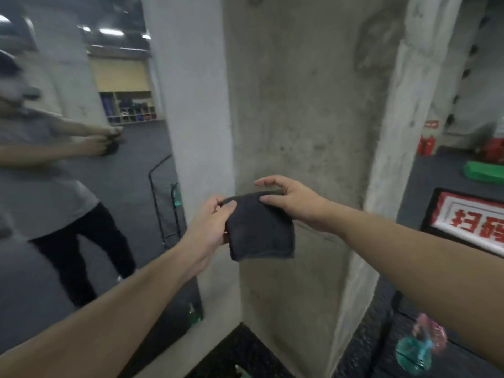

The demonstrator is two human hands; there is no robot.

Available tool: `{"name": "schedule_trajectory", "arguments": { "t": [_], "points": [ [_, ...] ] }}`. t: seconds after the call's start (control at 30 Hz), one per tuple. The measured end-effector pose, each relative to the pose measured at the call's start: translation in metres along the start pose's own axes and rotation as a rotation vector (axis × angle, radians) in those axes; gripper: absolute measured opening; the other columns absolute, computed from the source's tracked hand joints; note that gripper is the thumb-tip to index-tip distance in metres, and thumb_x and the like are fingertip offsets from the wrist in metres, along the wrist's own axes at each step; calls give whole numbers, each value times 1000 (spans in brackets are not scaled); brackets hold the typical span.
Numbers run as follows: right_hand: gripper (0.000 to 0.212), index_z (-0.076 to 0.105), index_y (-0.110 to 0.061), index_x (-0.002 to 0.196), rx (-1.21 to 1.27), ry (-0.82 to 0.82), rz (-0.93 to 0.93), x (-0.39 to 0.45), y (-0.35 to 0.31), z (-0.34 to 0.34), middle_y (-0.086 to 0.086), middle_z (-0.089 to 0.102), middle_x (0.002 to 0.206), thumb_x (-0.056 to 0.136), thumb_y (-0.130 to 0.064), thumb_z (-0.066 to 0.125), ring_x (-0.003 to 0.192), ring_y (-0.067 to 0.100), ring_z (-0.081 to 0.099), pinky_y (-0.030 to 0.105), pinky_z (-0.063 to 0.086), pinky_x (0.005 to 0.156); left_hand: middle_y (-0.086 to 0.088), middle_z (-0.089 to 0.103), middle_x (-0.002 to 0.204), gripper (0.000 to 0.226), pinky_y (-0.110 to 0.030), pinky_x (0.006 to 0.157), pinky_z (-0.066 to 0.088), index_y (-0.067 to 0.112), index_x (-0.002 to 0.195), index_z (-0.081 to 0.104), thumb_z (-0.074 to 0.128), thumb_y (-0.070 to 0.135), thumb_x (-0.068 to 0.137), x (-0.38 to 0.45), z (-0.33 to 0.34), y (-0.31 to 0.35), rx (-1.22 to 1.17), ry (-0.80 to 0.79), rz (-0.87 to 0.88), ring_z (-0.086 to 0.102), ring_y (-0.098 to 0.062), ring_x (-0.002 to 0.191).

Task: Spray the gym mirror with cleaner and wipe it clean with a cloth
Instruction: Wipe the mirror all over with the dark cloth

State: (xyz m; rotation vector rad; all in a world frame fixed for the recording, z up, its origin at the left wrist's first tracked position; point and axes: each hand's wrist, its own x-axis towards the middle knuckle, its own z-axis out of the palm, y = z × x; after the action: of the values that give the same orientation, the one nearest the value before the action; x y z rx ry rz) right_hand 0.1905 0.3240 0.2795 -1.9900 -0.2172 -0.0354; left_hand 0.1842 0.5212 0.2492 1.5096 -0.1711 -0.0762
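A folded dark grey cloth [261, 230] hangs in front of a concrete pillar, held by both hands. My left hand [211, 223] pinches its upper left corner between thumb and fingers. My right hand [290, 199] pinches the upper right edge, with the other fingers lifted above it. The gym mirror [81, 165] fills the left side and shows a person's reflection holding the same cloth. A teal and pink spray bottle [420, 347] lies blurred on the floor at the lower right, below my right forearm.
The concrete pillar [300, 105] stands straight ahead, close to the hands. Dark rubber floor mats [245, 353] lie at its base. A red and white sign [469, 216] and a green object [482, 171] sit at the right. A green bottle [195, 316] shows at the mirror's foot.
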Motion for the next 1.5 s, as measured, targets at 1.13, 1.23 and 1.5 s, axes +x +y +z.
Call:
{"name": "schedule_trajectory", "arguments": {
  "t": [1.13,1.23,1.5],
  "points": [
    [34,52,-21,129,947,189,-299,411,-353,169,0,64,108,108,-45,41,99,22,63,38,52,89,6,62,112,19,-35,91,45,21,112,64,57,28,95,220,-335,313,1214,889,730,56,-13,104],
    [49,45,-23,150,740,359,-545,428,-413,161,2,60,135,108,-45,34,119,23,56,43,44,108,-1,48,147,42,-49,115,32,27,133,54,46,38,94,216,-358,355,1728,957,762,38,-24,139],
    [59,14,-25,164,-361,750,-805,457,-504,223,1,4,173,109,-39,30,158,31,-5,47,-4,127,-7,7,170,58,-61,121,20,35,156,19,24,54,101,207,-411,416,2121,1062,590,4,-40,155]
  ]
}}
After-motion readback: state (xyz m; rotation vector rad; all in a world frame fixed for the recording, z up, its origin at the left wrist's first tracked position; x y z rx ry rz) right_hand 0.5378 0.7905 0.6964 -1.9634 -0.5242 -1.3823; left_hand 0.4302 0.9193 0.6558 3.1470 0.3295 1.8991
